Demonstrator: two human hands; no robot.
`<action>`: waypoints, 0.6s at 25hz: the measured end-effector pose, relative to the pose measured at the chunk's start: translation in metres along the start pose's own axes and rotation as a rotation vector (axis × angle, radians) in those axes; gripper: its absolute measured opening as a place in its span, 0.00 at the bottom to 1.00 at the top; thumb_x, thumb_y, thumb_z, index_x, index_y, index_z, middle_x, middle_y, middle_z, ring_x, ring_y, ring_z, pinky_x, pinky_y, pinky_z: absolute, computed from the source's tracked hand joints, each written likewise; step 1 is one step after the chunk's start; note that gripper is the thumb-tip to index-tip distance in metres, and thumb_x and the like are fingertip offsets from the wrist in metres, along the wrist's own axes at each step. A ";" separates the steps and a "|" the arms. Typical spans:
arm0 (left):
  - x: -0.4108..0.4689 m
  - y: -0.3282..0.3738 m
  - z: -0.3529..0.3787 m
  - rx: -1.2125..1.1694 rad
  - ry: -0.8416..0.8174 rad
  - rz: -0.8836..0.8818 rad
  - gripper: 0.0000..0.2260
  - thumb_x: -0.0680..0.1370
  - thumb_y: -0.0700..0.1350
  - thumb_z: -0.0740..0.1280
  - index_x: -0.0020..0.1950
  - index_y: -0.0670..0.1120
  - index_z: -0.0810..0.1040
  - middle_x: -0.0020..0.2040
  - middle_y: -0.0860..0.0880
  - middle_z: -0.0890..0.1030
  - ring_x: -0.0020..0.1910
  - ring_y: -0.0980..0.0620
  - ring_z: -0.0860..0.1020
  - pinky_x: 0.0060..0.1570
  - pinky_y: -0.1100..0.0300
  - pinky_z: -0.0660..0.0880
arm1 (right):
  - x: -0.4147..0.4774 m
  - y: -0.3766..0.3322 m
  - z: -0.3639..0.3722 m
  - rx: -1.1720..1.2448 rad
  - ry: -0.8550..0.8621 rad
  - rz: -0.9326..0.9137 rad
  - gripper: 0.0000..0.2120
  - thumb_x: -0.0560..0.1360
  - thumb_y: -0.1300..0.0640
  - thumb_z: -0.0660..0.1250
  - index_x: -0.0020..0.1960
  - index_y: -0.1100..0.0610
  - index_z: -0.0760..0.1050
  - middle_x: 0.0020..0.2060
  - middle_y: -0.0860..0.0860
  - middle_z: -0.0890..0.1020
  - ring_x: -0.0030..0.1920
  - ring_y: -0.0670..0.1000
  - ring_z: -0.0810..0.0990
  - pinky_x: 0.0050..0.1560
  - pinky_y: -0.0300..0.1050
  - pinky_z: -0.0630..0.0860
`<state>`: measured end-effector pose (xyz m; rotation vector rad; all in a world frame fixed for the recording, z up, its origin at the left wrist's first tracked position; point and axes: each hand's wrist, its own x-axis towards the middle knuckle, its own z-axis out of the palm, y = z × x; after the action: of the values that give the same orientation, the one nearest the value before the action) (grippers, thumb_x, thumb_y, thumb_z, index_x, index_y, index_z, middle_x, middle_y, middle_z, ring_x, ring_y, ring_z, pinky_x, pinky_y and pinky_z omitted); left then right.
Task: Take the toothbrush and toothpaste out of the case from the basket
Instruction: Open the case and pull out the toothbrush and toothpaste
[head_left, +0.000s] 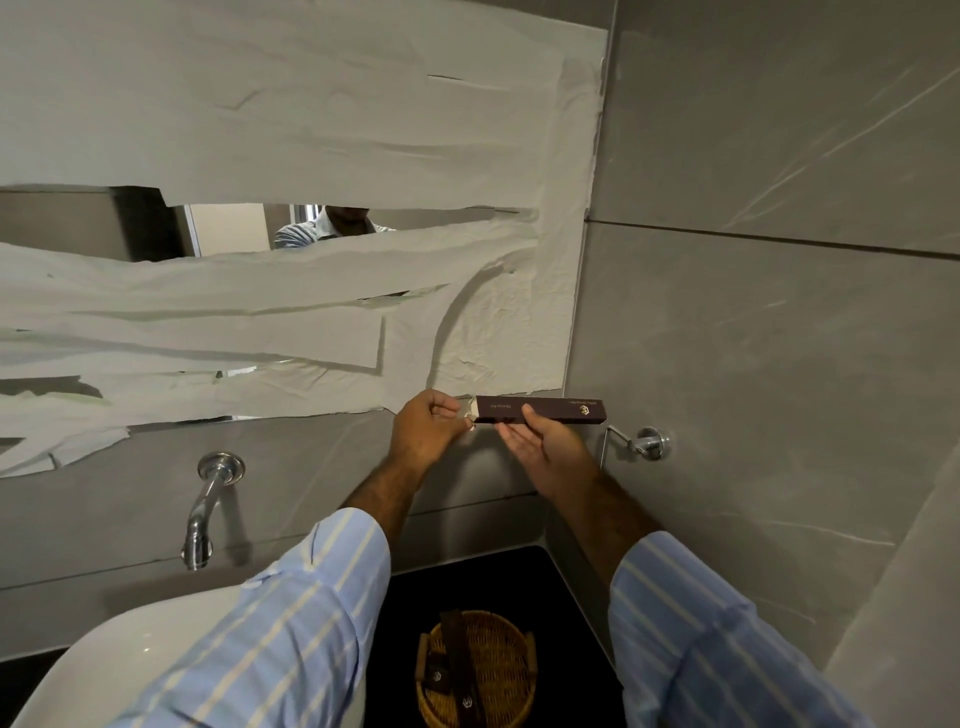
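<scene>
A long dark brown case (540, 410) with a gold logo is held level in front of the wall, its left end flap open. My right hand (543, 451) supports it from below, thumb on its front face. My left hand (427, 429) pinches at the open left end, where a pale inner edge shows. What sits inside the case is hidden. Down on the black counter stands a round wicker basket (504, 670) holding other dark brown packets (464, 670).
A chrome wall tap (205, 512) juts out over a white basin (130, 670) at the lower left. A chrome wall holder (644, 443) sits just right of the case. Paper strips cover the mirror (291, 156) above. Grey tiled walls close in on the right.
</scene>
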<state>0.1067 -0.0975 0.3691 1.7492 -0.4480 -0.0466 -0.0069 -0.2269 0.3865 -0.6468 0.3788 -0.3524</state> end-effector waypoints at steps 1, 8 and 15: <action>0.000 -0.002 0.004 0.014 0.040 0.012 0.08 0.72 0.36 0.74 0.50 0.42 0.82 0.47 0.42 0.85 0.44 0.48 0.83 0.51 0.52 0.83 | 0.001 0.001 0.001 -0.040 0.000 -0.019 0.04 0.80 0.65 0.64 0.53 0.65 0.73 0.60 0.66 0.79 0.66 0.63 0.77 0.68 0.55 0.74; -0.016 0.001 0.018 -1.052 -0.053 -0.452 0.08 0.79 0.34 0.58 0.50 0.34 0.76 0.43 0.36 0.84 0.43 0.42 0.84 0.48 0.52 0.82 | 0.011 -0.019 0.020 -0.580 -0.003 -0.298 0.10 0.79 0.63 0.66 0.59 0.64 0.76 0.57 0.62 0.83 0.56 0.59 0.84 0.61 0.54 0.80; -0.031 0.005 0.026 -1.208 -0.158 -0.435 0.08 0.80 0.44 0.67 0.50 0.40 0.80 0.51 0.37 0.85 0.49 0.44 0.85 0.57 0.49 0.80 | 0.011 -0.047 0.050 -0.864 0.024 -0.347 0.05 0.77 0.60 0.68 0.52 0.58 0.77 0.42 0.53 0.84 0.31 0.46 0.82 0.37 0.42 0.84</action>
<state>0.0690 -0.1128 0.3615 0.6122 -0.0734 -0.6354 0.0158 -0.2412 0.4511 -1.5654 0.4392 -0.5280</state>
